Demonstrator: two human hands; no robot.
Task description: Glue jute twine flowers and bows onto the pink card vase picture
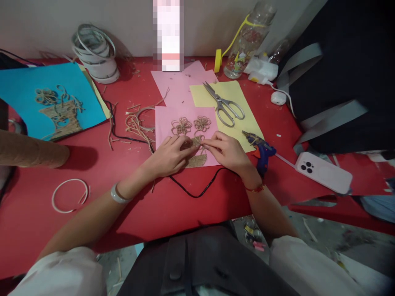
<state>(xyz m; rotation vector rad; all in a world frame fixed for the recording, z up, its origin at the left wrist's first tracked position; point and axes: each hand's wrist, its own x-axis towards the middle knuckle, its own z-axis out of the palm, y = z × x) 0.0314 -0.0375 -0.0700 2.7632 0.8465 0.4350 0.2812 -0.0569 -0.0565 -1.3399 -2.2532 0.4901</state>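
Note:
A pink paper sheet [165, 119] lies on the red table [173, 205] with two jute-twine flowers [191, 124] glued near its top and a jute patch [197, 160] lower down. My left hand [169, 156] rests on the sheet, fingers pressed together on a bit of twine. My right hand [226, 152] meets it from the right, fingertips pinching the same twine piece [196, 142] between the flowers and the patch. Both hands are closed in a pinch.
Scissors [224, 106] lie on yellow paper [243, 123]; a blue glue gun [262, 151] with black cord sits right. A pink phone [324, 172], bottle [247, 41], dark bag [348, 74], twine scraps [137, 123], blue sheet with jute art [52, 100], white rings [95, 51], another person's arm [31, 150].

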